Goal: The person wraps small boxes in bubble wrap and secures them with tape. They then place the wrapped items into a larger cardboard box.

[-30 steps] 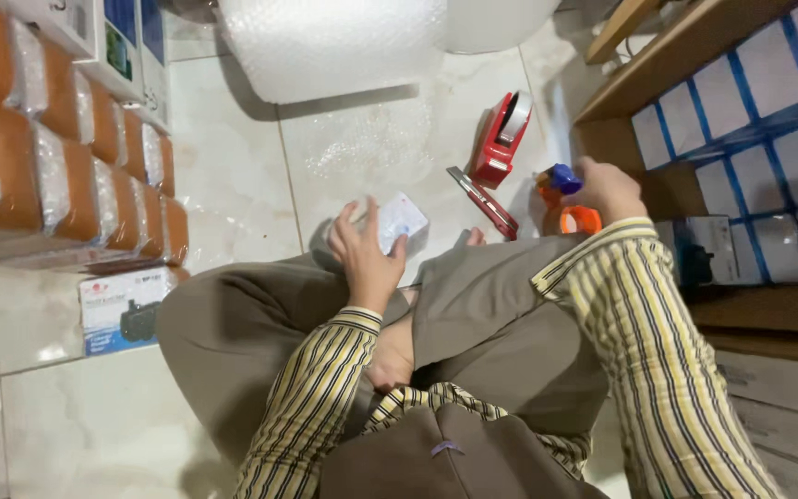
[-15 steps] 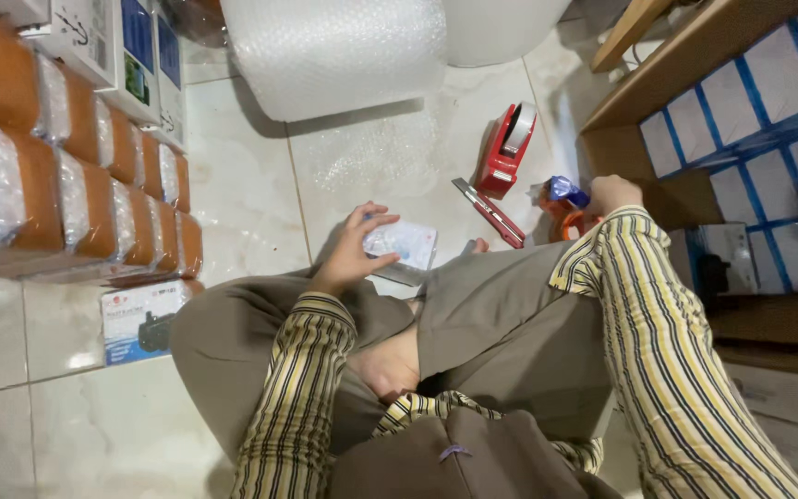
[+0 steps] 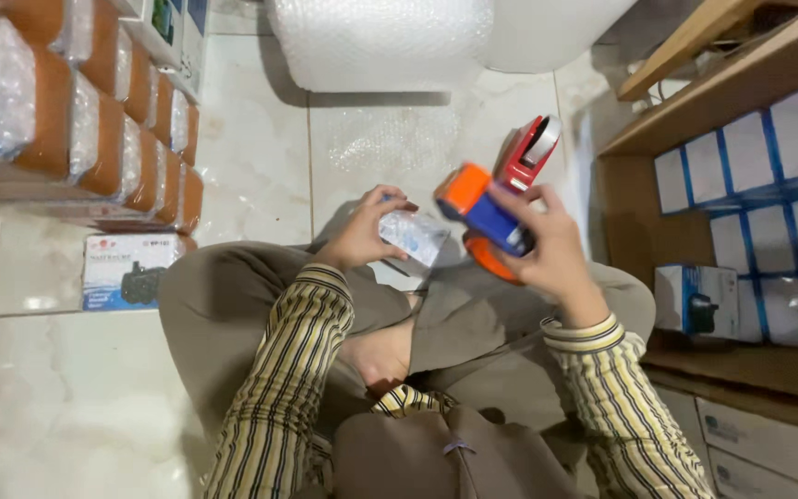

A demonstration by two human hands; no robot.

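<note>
I sit cross-legged on a tiled floor. My left hand (image 3: 359, 231) holds a small box wrapped in bubble wrap (image 3: 413, 235) over my knee. An orange and blue tape dispenser (image 3: 487, 215) is gripped in my right hand (image 3: 551, 245), raised just right of the wrapped box and almost touching it. Behind the dispenser a red tape dispenser (image 3: 528, 151) stands on the floor.
A big roll of bubble wrap (image 3: 380, 42) lies at the far side, with a loose sheet (image 3: 399, 139) before it. Stacked orange wrapped packages (image 3: 76, 120) line the left; a flat printed box (image 3: 126, 271) lies below them. Wooden shelves with white and blue boxes (image 3: 750, 185) stand right.
My right hand has lifted the orange and blue tape dispenser off the floor by the shelf and brought it left, up to the wrapped box. My left hand has kept the box.
</note>
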